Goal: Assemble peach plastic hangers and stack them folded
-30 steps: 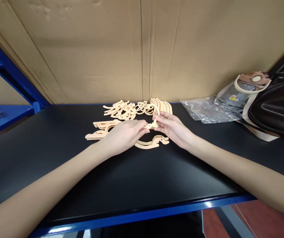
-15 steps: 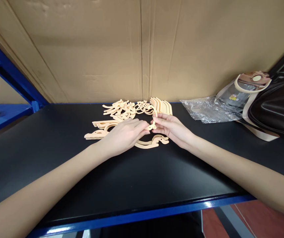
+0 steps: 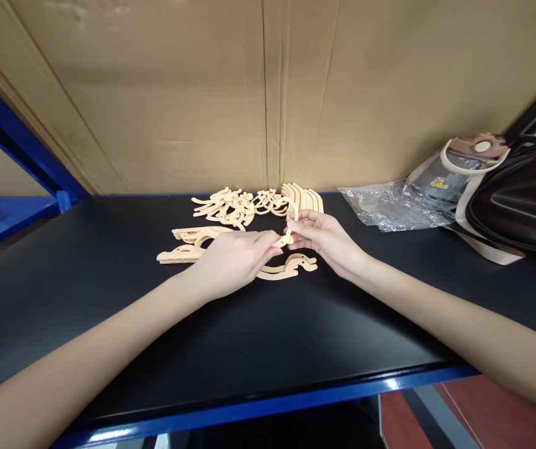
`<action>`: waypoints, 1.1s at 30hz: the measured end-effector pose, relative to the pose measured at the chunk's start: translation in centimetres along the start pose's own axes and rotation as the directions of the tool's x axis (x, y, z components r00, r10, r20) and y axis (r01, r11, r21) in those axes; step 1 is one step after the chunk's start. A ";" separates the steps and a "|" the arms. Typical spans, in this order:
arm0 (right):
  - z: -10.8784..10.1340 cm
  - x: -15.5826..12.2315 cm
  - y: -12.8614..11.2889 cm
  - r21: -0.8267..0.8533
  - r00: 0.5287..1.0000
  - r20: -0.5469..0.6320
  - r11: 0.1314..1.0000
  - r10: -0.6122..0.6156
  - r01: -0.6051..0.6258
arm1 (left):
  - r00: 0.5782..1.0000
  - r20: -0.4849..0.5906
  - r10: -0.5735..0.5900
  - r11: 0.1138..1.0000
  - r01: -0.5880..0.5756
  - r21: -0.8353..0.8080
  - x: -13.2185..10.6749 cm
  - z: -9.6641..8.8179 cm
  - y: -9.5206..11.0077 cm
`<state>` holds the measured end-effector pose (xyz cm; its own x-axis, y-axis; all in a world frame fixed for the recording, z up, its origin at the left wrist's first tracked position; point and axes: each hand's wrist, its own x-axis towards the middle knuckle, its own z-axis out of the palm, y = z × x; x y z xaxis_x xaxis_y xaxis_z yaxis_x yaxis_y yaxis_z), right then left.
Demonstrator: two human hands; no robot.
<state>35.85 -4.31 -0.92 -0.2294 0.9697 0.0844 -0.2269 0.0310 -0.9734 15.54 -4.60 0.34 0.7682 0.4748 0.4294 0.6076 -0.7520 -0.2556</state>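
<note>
My right hand [image 3: 326, 240] pinches a cream plastic hanger hook [image 3: 294, 212], its curve rising above the fingers. Closed against it, my left hand [image 3: 237, 259] grips a cream hanger arm [image 3: 282, 242] whose end meets the base of the hook; most of that arm is hidden by the fingers. Whether the two parts are joined cannot be made out. Below the hands lies a folded cream hanger [image 3: 291, 269], partly covered by my left hand. Further folded hangers [image 3: 181, 254] lie to the left of that hand.
Behind the hands are a heap of loose hanger parts [image 3: 225, 204], a small pile of hooks [image 3: 265, 201] and a row of curved arms [image 3: 304, 198]. At the right lie a clear plastic bag [image 3: 380, 206], a bottle [image 3: 450, 181] and a dark bag [image 3: 525, 199]. Cardboard [image 3: 155, 93] backs the black table [image 3: 268, 349].
The hook has turned slightly between my fingers, so its curve shows wider. Both hands stay in nearly the same place, and the view has shifted a little.
</note>
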 end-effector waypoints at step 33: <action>-0.1 0.2 0.4 0.161 0.992 -0.024 0.980 0.124 -0.119 | 0.942 0.257 -0.215 0.968 0.241 -0.075 0.5 -1.5 0.7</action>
<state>35.80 -4.05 -1.30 -0.2329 0.9716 -0.0422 -0.3476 -0.1237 -0.9295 16.07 -5.60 1.61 0.6451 0.7263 0.2373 0.7580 -0.6474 -0.0791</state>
